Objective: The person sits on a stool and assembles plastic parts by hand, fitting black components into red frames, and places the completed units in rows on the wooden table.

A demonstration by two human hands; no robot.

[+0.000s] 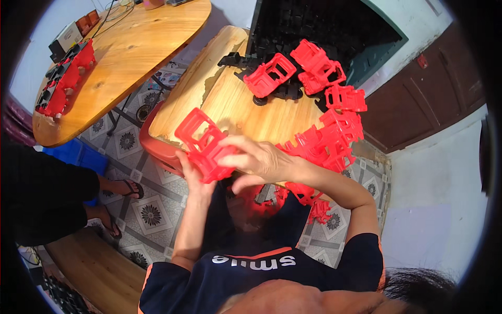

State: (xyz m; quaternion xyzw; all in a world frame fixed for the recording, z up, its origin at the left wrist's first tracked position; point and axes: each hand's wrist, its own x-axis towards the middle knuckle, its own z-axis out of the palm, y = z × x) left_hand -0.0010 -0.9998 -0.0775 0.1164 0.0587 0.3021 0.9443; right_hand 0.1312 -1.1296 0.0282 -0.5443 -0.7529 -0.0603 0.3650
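A red plastic frame-shaped part (201, 142) is held over the near edge of a wooden board (230, 102). My left hand (192, 175) grips it from below. My right hand (256, 157) closes over its right side from above. Several more red plastic parts (334, 133) lie piled along the board's right edge. One further red part (269, 75) sits on black plastic pieces (238, 59) at the far end of the board. More red parts (308, 201) lie below the board near my lap.
A black crate (319, 26) of black parts stands behind the board. To the left is a rounded wooden table (130, 52) carrying red and black assembled parts (65, 78). Another person's sandalled feet (117, 201) rest on the patterned tile floor. A wooden bench (94, 272) is at lower left.
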